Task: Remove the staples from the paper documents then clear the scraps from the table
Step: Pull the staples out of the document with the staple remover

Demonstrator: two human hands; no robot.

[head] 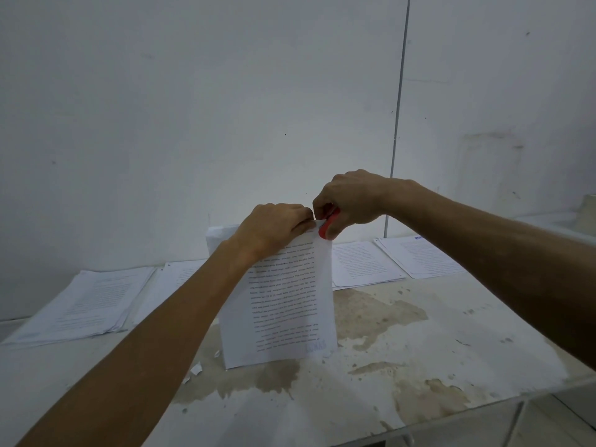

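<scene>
A printed paper document (287,304) stands upright on the stained white table (403,350), its lower edge touching the tabletop. My left hand (271,229) grips its top edge near the upper right corner. My right hand (350,201) holds a red staple remover (326,225) against that same corner, right beside my left fingers. The staple itself is hidden by the fingers. Small torn paper scraps (196,369) lie on the table to the left of the document's base.
Stacks of printed sheets lie along the back of the table: one at the left (87,304), one behind the held document (361,264), one at the right (425,256). A white wall rises behind. The table's front right edge (483,401) drops to the floor.
</scene>
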